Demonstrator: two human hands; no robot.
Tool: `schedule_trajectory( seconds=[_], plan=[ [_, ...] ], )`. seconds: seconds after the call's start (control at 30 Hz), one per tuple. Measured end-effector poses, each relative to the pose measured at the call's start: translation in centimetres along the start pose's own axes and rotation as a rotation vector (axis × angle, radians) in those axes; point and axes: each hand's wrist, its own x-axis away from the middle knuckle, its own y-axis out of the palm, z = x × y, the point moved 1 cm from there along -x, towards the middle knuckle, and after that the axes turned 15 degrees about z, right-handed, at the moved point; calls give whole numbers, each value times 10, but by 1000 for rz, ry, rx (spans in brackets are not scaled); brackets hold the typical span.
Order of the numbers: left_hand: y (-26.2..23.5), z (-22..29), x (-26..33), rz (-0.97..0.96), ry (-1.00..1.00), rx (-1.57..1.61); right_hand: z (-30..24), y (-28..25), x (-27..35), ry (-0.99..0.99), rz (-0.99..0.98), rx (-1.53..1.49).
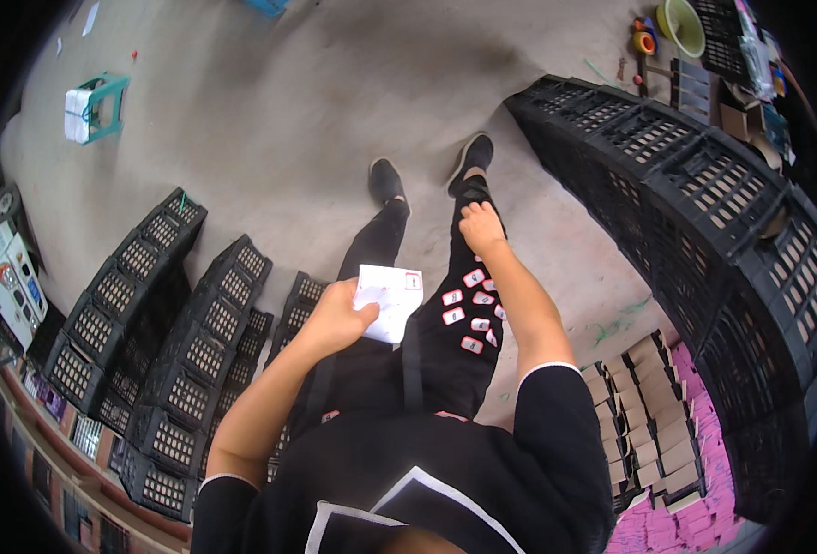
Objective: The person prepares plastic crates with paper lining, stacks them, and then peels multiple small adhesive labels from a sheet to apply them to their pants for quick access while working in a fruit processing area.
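Note:
I am seated, looking down at my black-trousered legs and black shoes. My left hand (339,314) holds a white sheet of small labels (392,300) above my left thigh. Several small pink-edged white stickers (473,309) are stuck along my right thigh. My right hand (480,226) rests near my right knee, fingers curled down against the trouser leg; whether it pinches a sticker is hidden.
Stacks of black slotted plastic crates (187,360) stand at my left. A long row of the same black crates (704,203) curves along my right. Small cardboard boxes (653,415) sit on pink sheets at lower right. A teal stool (95,106) stands far left on the concrete floor.

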Motion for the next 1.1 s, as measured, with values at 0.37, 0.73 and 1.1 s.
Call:
schedule_trajectory(
  seconds=[0.37,0.73,1.1],
  plan=[
    [-1,-3,-3,44,-123,359,-49,-169,44,708,79,-2119],
    [6,71,21,561,1106,-540,-86,-216,56,759,328,-2147],
    [20,58,21,553,1202,-408,-95,-215,77,788,460,-2024]
  ],
)
